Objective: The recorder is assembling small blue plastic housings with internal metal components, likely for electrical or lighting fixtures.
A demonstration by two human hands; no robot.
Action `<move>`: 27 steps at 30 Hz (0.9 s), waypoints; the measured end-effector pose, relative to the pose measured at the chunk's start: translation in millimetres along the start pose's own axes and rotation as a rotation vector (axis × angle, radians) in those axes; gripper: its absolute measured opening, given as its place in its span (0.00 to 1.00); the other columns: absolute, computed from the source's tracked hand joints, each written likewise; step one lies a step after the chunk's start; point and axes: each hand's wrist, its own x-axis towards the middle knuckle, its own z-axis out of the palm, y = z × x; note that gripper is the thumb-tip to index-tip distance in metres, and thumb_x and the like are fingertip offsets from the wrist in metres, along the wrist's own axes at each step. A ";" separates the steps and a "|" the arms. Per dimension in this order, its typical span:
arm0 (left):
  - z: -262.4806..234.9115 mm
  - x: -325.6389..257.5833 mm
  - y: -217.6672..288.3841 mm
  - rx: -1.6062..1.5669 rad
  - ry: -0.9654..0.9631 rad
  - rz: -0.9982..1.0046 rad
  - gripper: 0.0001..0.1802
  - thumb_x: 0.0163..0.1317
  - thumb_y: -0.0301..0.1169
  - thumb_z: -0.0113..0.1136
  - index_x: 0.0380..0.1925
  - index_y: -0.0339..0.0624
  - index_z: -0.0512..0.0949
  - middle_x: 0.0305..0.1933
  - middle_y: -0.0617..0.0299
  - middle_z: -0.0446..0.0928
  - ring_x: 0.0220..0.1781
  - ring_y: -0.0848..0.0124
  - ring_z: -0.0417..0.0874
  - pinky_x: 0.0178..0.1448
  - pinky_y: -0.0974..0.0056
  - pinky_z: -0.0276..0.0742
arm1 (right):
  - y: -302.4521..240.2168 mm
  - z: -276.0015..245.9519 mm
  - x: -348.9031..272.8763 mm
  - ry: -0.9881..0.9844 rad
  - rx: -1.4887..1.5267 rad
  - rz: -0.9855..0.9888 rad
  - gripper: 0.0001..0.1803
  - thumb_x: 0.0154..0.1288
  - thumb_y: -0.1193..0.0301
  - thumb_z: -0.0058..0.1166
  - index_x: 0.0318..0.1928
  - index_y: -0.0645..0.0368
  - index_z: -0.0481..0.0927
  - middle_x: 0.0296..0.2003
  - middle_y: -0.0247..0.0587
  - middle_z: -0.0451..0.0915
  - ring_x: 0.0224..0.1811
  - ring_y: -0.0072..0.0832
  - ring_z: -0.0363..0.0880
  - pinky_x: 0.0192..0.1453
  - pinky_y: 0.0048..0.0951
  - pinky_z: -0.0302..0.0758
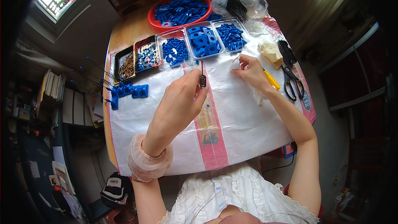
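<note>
My left hand point(176, 99) is closed on a dark coil spring point(202, 81), with a thin straight stem pointing away from me. A small blue piece point(197, 62) shows by the stem's far end; whether they touch I cannot tell. To the right, my right hand point(252, 71) pinches a small white scrap point(236, 64), perhaps paper or tissue. Under my right wrist lies a yellow-handled tool point(272, 79). At the table's left stand assembled blue pieces point(124, 91), with several springs point(97, 82) and blue-tipped stems sticking out to the left.
Along the back run trays of brown screws point(126, 67), shiny small parts point(147, 54), and blue parts point(174, 52). Behind them stands a red basin point(151, 18) of blue pieces, beside a clear plastic bag point(253, 2). Black scissors point(293, 84) and a crumpled cream wrapper point(271, 54) lie right.
</note>
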 end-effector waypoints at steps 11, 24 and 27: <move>0.8 0.5 2.2 0.010 -0.001 0.014 0.09 0.63 0.25 0.61 0.38 0.32 0.72 0.29 0.48 0.78 0.31 0.54 0.81 0.37 0.55 0.75 | -9.0 -20.8 -9.0 0.094 -0.006 -0.180 0.19 0.50 0.72 0.72 0.44 0.60 0.83 0.33 0.33 0.77 0.35 0.21 0.70 0.39 0.24 0.70; 3.9 -2.0 9.8 -0.028 0.018 0.039 0.10 0.62 0.24 0.62 0.36 0.32 0.71 0.28 0.49 0.78 0.30 0.54 0.82 0.34 0.56 0.75 | -97.8 2.5 -70.3 -0.230 0.236 -0.286 0.08 0.63 0.74 0.64 0.41 0.63 0.84 0.27 0.34 0.79 0.26 0.16 0.72 0.31 0.20 0.70; 3.9 -2.8 11.7 -0.043 0.029 0.051 0.10 0.61 0.24 0.61 0.33 0.33 0.69 0.28 0.48 0.76 0.30 0.50 0.81 0.34 0.53 0.74 | -99.9 7.6 -66.8 -0.254 0.265 -0.285 0.08 0.63 0.74 0.64 0.42 0.63 0.84 0.27 0.34 0.80 0.26 0.15 0.72 0.30 0.20 0.70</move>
